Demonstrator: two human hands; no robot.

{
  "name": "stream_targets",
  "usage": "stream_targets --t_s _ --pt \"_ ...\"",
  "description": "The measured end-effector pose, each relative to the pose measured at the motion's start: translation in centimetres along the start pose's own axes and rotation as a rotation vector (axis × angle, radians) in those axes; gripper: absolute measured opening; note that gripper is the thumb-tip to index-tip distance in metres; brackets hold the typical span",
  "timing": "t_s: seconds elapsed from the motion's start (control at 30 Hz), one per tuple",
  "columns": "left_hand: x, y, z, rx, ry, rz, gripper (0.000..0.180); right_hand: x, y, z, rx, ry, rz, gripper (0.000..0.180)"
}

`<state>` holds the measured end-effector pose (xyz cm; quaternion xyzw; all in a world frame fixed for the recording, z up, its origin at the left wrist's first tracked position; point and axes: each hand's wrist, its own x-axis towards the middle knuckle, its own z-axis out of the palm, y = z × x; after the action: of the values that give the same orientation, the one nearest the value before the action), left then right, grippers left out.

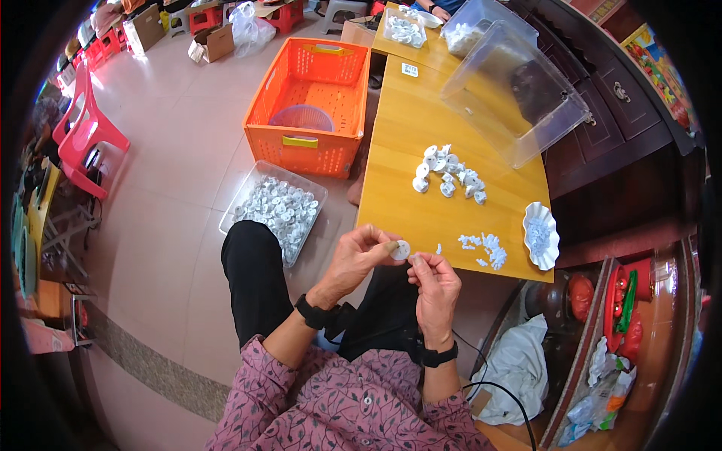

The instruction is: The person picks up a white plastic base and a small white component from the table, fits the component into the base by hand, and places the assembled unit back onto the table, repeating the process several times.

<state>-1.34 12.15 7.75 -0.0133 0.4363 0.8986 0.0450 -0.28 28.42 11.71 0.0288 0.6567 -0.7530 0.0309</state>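
Left hand [359, 259] pinches white round disc [399, 250] at fingertips; right hand [435, 279] closed on something tiny against disc's 3 o'clock edge, part too small to identify. Hands together over near edge of wooden table [406, 128]. At 1 o'clock: loose small white bits [485, 248], scalloped white dish [541, 234]. At 12 o'clock: pile of white discs [450, 173]. At 10 o'clock, on floor: clear tray of white parts [277, 210], orange crate [310, 105] beyond. Judgement: mid-run, many pieces remain.
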Motion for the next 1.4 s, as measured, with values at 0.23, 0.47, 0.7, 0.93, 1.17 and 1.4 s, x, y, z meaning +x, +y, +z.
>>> stream_targets --t_s 0.23,0.47,0.7,0.93,1.17,1.4 --pt "-1.1 -0.2 -0.3 -0.254 -0.080 -0.063 0.013 -0.5 -0.1 1.2 -0.020 0.021 -0.028 0.013" --pt "-1.4 -0.6 -0.8 -0.220 -0.099 -0.047 0.032 -1.1 -1.1 2.0 -0.558 0.045 -0.397 0.007" --pt "-1.6 -0.5 -0.9 -0.196 -0.124 -0.007 0.033 -1.4 -1.6 2.3 -0.633 0.026 -0.443 0.005" --pt "-1.7 -0.4 -0.9 -0.162 -0.133 0.040 0.034 -1.4 -1.8 2.6 -0.676 0.005 -0.483 0.005" --pt "-1.8 0.0 -0.8 -0.135 -0.130 0.053 0.033 -1.6 -1.6 2.8 -0.746 -0.004 -0.543 0.008" --pt "-2.0 0.2 -1.0 -0.076 -0.116 0.047 0.032 -1.4 -0.9 2.6 -0.832 -0.041 -0.612 0.013"
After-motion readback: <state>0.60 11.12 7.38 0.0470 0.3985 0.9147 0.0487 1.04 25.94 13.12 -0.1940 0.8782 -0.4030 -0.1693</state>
